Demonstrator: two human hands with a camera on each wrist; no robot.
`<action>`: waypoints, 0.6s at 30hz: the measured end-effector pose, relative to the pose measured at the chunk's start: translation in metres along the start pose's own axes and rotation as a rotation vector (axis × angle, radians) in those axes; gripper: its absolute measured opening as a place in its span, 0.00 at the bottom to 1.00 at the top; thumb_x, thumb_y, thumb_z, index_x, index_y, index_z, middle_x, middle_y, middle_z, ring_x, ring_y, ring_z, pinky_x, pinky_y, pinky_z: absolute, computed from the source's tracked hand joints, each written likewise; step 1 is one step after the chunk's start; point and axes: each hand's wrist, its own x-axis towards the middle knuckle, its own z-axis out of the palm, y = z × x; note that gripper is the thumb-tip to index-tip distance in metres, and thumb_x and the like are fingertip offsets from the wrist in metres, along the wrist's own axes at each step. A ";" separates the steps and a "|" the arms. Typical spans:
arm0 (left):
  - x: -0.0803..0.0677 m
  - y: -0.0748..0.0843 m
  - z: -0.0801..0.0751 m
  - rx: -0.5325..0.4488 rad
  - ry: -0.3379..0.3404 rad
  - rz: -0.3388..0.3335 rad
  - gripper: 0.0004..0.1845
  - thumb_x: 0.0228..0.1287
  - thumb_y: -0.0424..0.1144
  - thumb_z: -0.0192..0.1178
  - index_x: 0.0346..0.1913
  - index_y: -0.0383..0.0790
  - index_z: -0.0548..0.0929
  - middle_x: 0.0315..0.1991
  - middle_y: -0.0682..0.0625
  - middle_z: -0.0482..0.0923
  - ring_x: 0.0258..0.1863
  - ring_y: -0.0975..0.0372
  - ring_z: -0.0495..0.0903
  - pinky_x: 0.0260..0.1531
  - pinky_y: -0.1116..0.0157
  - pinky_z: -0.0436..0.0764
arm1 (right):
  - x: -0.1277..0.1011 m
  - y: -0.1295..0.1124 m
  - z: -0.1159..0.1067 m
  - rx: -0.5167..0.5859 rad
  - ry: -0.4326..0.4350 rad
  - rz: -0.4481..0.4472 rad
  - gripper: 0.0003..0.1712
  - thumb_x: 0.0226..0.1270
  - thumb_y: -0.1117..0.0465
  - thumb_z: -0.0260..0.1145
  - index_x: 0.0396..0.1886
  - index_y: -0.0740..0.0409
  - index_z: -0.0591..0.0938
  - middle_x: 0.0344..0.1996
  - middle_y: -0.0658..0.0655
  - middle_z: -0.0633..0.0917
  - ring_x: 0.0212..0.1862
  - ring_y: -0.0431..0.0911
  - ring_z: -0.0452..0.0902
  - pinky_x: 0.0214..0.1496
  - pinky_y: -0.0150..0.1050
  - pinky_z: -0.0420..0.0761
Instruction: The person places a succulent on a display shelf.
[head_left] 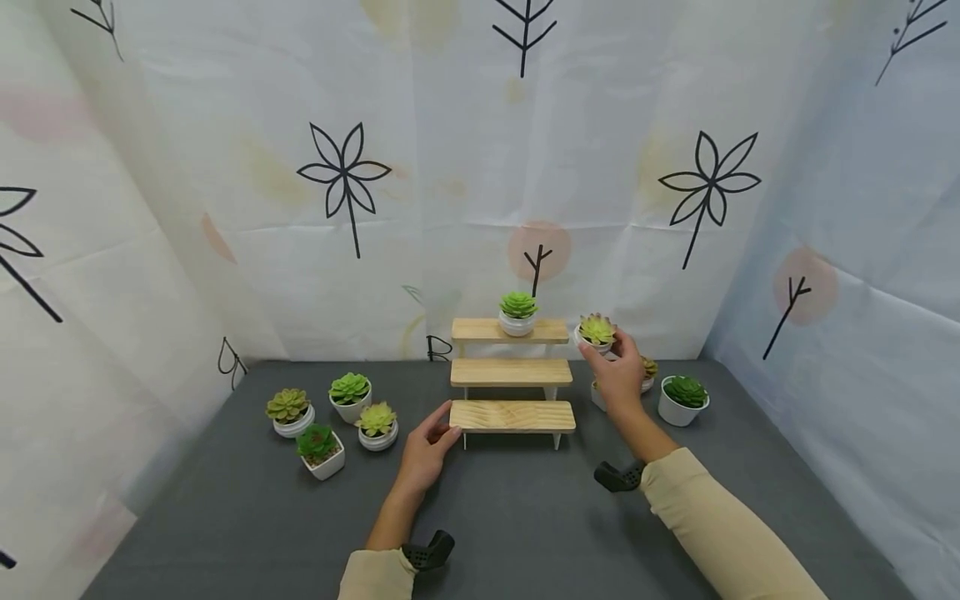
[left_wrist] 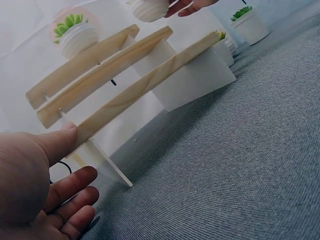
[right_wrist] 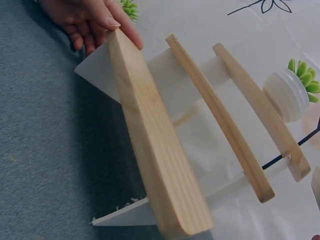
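Note:
A three-tier wooden display stand (head_left: 511, 372) with clear side panels stands at the back of the table. My left hand (head_left: 424, 454) holds the left end of its lowest step, the thumb (left_wrist: 62, 141) on the front corner and the index finger along the end. In my right hand (head_left: 621, 377) is a potted succulent (head_left: 596, 330), yellow-green in a white pot, raised just right of the top step. Its pot (left_wrist: 150, 9) also shows at the top of the left wrist view. A bright green potted succulent (head_left: 517, 313) sits on the top step, right of its middle.
Left of the stand are several potted succulents, among them an olive one (head_left: 289, 412) and one in a square pot (head_left: 321, 451). Right of it stands a dark green one (head_left: 683, 400); others are partly hidden behind my right hand. A patterned cloth (head_left: 420, 275) hangs behind.

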 end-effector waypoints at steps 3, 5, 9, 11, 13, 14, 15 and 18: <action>0.003 -0.006 0.001 -0.013 0.002 0.010 0.26 0.69 0.32 0.59 0.68 0.33 0.70 0.48 0.37 0.79 0.48 0.49 0.77 0.44 0.56 0.74 | 0.004 -0.003 0.004 0.026 -0.001 -0.005 0.36 0.62 0.58 0.71 0.67 0.62 0.69 0.56 0.65 0.76 0.53 0.54 0.71 0.45 0.42 0.71; 0.007 -0.017 0.003 -0.023 0.005 0.008 0.26 0.69 0.34 0.60 0.69 0.35 0.70 0.48 0.37 0.79 0.48 0.50 0.77 0.44 0.56 0.74 | 0.006 -0.005 0.008 0.045 -0.005 -0.001 0.36 0.62 0.58 0.72 0.67 0.62 0.69 0.56 0.64 0.76 0.53 0.54 0.71 0.44 0.43 0.71; 0.015 -0.036 0.005 -0.013 0.012 0.006 0.27 0.69 0.38 0.61 0.70 0.41 0.71 0.49 0.40 0.79 0.48 0.52 0.77 0.45 0.57 0.74 | 0.011 -0.006 0.014 0.087 -0.013 0.016 0.36 0.62 0.56 0.72 0.67 0.61 0.69 0.56 0.64 0.75 0.55 0.54 0.70 0.46 0.44 0.71; 0.017 -0.039 0.005 -0.005 0.017 0.010 0.27 0.68 0.40 0.62 0.69 0.43 0.72 0.49 0.41 0.79 0.48 0.53 0.77 0.45 0.57 0.74 | 0.012 -0.008 0.017 0.108 -0.014 0.020 0.36 0.62 0.55 0.72 0.67 0.60 0.69 0.56 0.64 0.75 0.55 0.55 0.70 0.47 0.46 0.71; 0.018 -0.040 0.005 -0.009 0.020 0.015 0.27 0.68 0.40 0.62 0.69 0.44 0.72 0.49 0.41 0.79 0.48 0.53 0.77 0.45 0.57 0.75 | 0.013 -0.009 0.019 0.116 -0.017 0.017 0.36 0.62 0.56 0.72 0.67 0.60 0.69 0.56 0.64 0.75 0.56 0.55 0.70 0.48 0.48 0.71; 0.018 -0.040 0.005 -0.011 0.021 0.017 0.27 0.68 0.40 0.62 0.69 0.44 0.73 0.48 0.41 0.79 0.48 0.53 0.77 0.45 0.57 0.74 | 0.013 -0.010 0.020 0.117 -0.018 0.014 0.36 0.62 0.56 0.72 0.67 0.60 0.69 0.56 0.64 0.75 0.56 0.55 0.70 0.48 0.48 0.71; 0.018 -0.041 0.005 -0.016 0.023 0.011 0.27 0.68 0.40 0.63 0.68 0.45 0.73 0.48 0.42 0.79 0.47 0.54 0.77 0.45 0.57 0.74 | 0.014 -0.011 0.022 0.113 -0.019 0.013 0.35 0.62 0.57 0.72 0.66 0.60 0.69 0.56 0.64 0.75 0.55 0.55 0.70 0.48 0.48 0.71; 0.018 -0.041 0.005 -0.016 0.023 0.012 0.27 0.67 0.40 0.63 0.68 0.45 0.73 0.47 0.42 0.79 0.47 0.53 0.77 0.45 0.57 0.74 | 0.016 -0.012 0.025 0.091 -0.020 0.003 0.35 0.62 0.57 0.71 0.66 0.61 0.69 0.56 0.65 0.76 0.55 0.56 0.71 0.49 0.48 0.71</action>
